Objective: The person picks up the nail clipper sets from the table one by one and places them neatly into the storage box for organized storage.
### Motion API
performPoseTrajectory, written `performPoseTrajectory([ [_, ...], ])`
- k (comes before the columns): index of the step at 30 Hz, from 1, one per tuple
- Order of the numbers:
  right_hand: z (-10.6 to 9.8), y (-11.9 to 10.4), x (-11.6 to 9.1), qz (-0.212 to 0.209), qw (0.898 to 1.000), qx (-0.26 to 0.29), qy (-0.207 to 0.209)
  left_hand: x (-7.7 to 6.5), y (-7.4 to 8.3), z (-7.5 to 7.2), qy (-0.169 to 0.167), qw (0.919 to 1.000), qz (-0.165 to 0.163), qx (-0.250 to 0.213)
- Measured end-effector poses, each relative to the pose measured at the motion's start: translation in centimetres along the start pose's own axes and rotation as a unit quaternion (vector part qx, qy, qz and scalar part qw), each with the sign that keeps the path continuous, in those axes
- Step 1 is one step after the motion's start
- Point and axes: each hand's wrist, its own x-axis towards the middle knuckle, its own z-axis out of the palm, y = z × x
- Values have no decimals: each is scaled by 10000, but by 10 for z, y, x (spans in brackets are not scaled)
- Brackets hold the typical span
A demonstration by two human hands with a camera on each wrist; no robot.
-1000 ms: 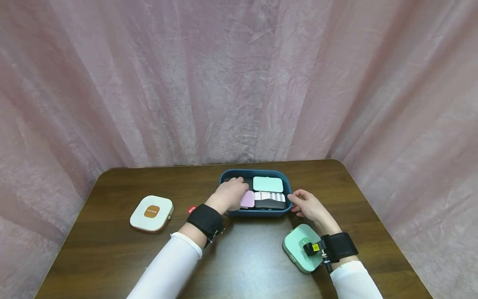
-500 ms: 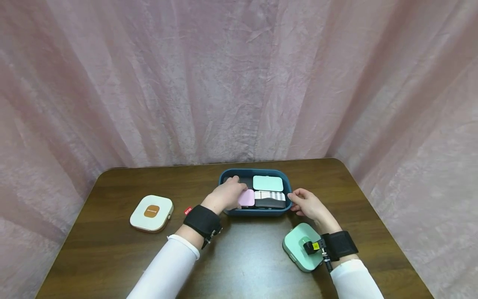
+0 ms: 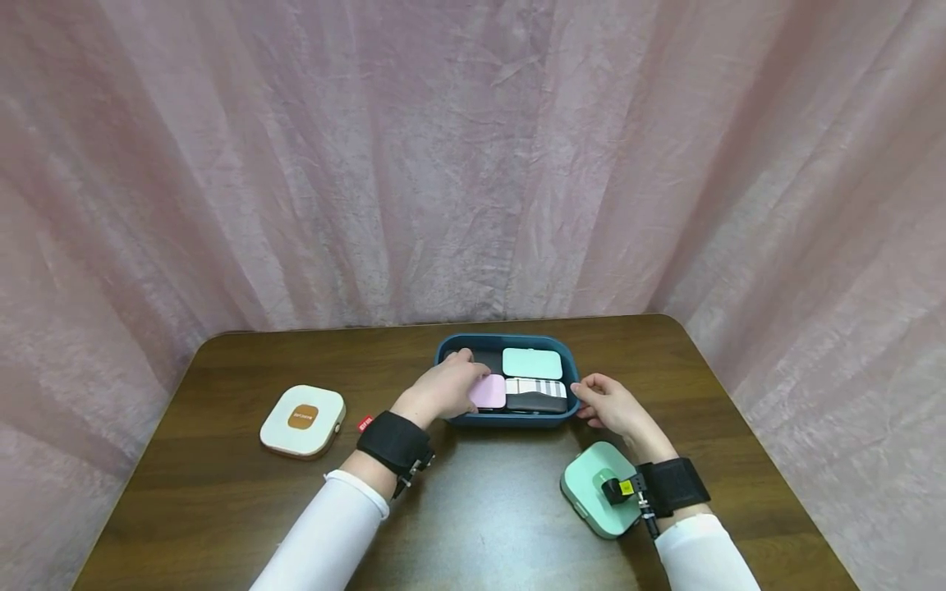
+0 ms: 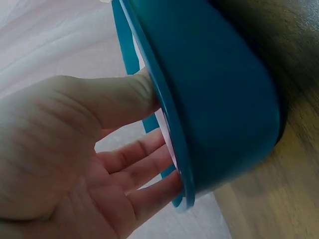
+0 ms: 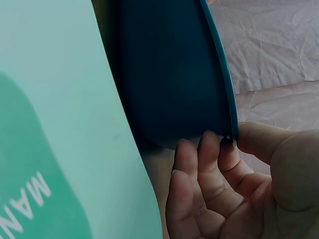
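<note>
A dark blue oblong box (image 3: 517, 421) stands near the back of the table. Inside it lie a mint case (image 3: 532, 363), a striped white-and-dark case (image 3: 535, 396) and a pink case (image 3: 488, 392). My left hand (image 3: 442, 386) reaches over the box's left end, thumb and fingers pinching the pink case. In the left wrist view the blue wall hides most of that case. My right hand (image 3: 608, 406) pinches the box's rim at the right end, thumb on top and fingers outside the wall, as the right wrist view shows.
A green square case (image 3: 591, 488) with white lettering lies below my right wrist. At the left is a white square case (image 3: 303, 421) with a brown patch. A small red tag (image 3: 365, 423) shows beside my left wrist. A pink curtain (image 3: 473, 164) hangs behind the table.
My left hand and forearm have shifted slightly left, and the pink case shows a little more beside the fingers. My right hand has stayed at the box's rim.
</note>
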Motion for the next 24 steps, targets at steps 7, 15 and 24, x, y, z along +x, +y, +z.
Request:
performPoseTrajectory([
  [7, 1, 0, 0, -7, 10000, -8, -21, 0, -8, 1, 69, 9993, 320, -157],
  [15, 0, 0, 1, 13, 10000, 53, -9, -4, -15, -1, 171, 9983, 405, -378],
  [24, 1, -2, -2, -37, 10000, 43, -31, -11, -24, -4, 261, 9982, 396, -376],
])
